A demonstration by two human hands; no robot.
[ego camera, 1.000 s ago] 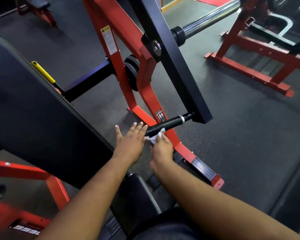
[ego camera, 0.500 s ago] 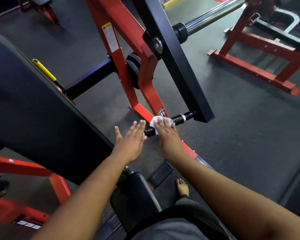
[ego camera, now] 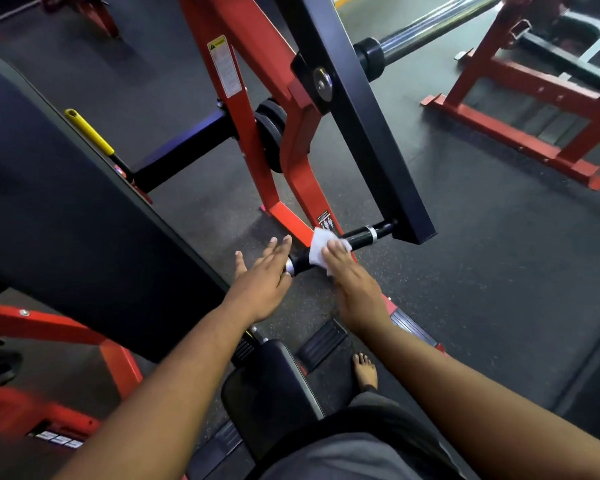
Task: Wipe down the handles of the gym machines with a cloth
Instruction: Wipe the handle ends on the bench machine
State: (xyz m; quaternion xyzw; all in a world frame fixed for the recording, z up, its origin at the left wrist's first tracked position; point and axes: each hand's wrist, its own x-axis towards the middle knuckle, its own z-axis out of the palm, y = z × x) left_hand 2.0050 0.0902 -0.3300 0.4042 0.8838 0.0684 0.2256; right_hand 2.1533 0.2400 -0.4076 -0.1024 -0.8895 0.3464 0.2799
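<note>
A black handle (ego camera: 359,238) with silver end rings sticks out sideways from the black lever arm (ego camera: 364,126) of a red gym machine. A white cloth (ego camera: 318,247) is draped over the middle of the handle. My right hand (ego camera: 350,282) presses the cloth onto the handle with fingers laid over it. My left hand (ego camera: 262,282) hovers flat beside the handle's near end, fingers spread, holding nothing; its fingertips lie close to the silver ring there.
A large black back pad (ego camera: 66,220) fills the left. The red frame (ego camera: 257,116) rises behind the handle, with a yellow-tipped lever (ego camera: 89,133) at left. A chrome weight sleeve (ego camera: 430,27) and another red machine (ego camera: 520,109) stand at the right. My bare foot (ego camera: 365,370) rests on the rubber floor.
My right hand has slid the cloth along the handle from its near end up toward the lever arm. My left hand stays flat near the handle's end.
</note>
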